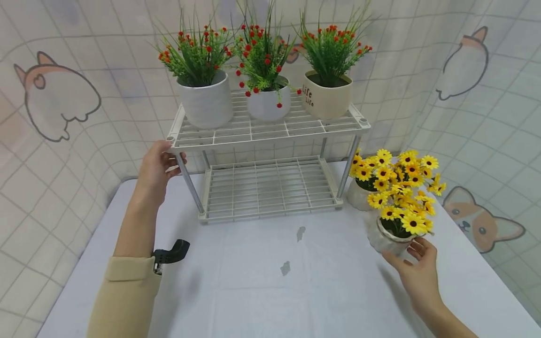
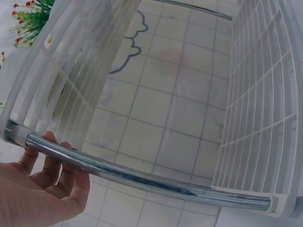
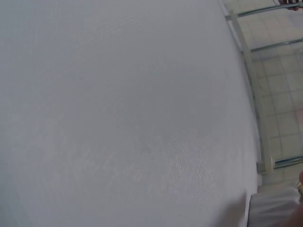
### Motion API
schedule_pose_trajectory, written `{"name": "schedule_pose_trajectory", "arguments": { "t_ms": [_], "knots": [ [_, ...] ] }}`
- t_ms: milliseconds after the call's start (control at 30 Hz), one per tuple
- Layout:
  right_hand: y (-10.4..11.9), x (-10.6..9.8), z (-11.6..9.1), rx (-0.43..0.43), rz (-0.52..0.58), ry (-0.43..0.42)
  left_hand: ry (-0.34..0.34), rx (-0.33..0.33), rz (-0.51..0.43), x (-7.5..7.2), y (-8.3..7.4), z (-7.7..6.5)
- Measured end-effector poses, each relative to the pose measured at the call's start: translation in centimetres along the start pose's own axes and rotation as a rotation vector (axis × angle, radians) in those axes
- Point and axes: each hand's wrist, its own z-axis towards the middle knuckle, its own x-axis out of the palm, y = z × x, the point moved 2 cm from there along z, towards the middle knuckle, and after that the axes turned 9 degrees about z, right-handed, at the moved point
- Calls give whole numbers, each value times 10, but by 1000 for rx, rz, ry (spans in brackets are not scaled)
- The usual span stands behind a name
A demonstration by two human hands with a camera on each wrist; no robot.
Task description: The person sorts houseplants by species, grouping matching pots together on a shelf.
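Observation:
My left hand (image 1: 157, 165) grips the two-tier white wire rack (image 1: 270, 136) at its upper left front corner. In the left wrist view, the fingers curl against the metal post (image 2: 142, 182) just below the top tier. Low on the right, my right hand (image 1: 416, 272) holds a white pot of yellow daisies (image 1: 386, 237) between thumb and fingers; the right wrist view catches only part of this pot (image 3: 274, 208) at its corner. Behind it, a second pot of yellow daisies (image 1: 358, 196) stands close beside the rack's right front post.
On the top tier stand a white ribbed pot (image 1: 207, 105), a smaller white pot (image 1: 269, 104) and a cream pot (image 1: 327, 96), all with red flowers. The lower tier (image 1: 266, 188) sits on the white-covered table (image 1: 253, 300). A patterned curtain (image 1: 76, 155) surrounds the table's back and sides.

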Motion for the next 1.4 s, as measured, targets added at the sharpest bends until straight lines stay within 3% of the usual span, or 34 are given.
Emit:
{"name": "schedule_pose_trajectory", "arguments": {
  "t_ms": [133,333,633,1400],
  "knots": [
    [0,3,7,-7,29,21,-1,0,-5,0,1,0],
    [-1,8,20,-20,36,-4,-3,2,-1,0,2,1],
    [-3,14,30,-71,133,-48,-6,12,7,0,2,0],
    [2,17,31,-142,179,-96,-11,11,7,0,1,0]
  ]
}}
